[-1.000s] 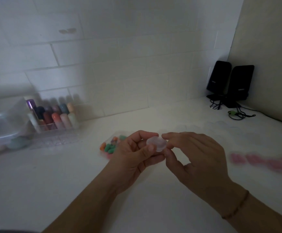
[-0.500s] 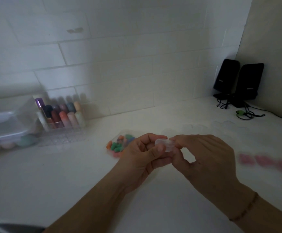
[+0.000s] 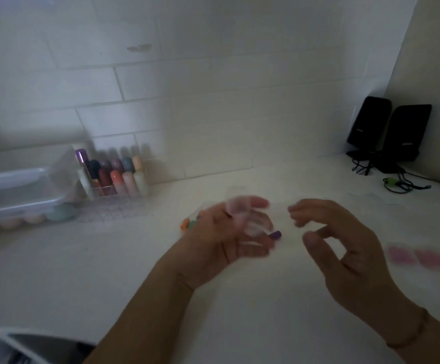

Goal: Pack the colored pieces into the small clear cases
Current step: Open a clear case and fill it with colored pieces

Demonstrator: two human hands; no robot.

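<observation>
Clear case (image 3: 250, 219) (blurred) in left hand (image 3: 229, 237), right hand (image 3: 345, 248) loosely open, empty.

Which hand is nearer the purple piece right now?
Left. The left hand has the purple piece right at its fingertips, beside the blurred clear case it holds. The right hand is apart, off to its right.

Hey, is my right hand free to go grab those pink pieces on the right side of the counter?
Probably yes. The right hand is open and holds nothing, and the blurred pink pieces lie just to its right on bare counter, nothing between them.
</observation>
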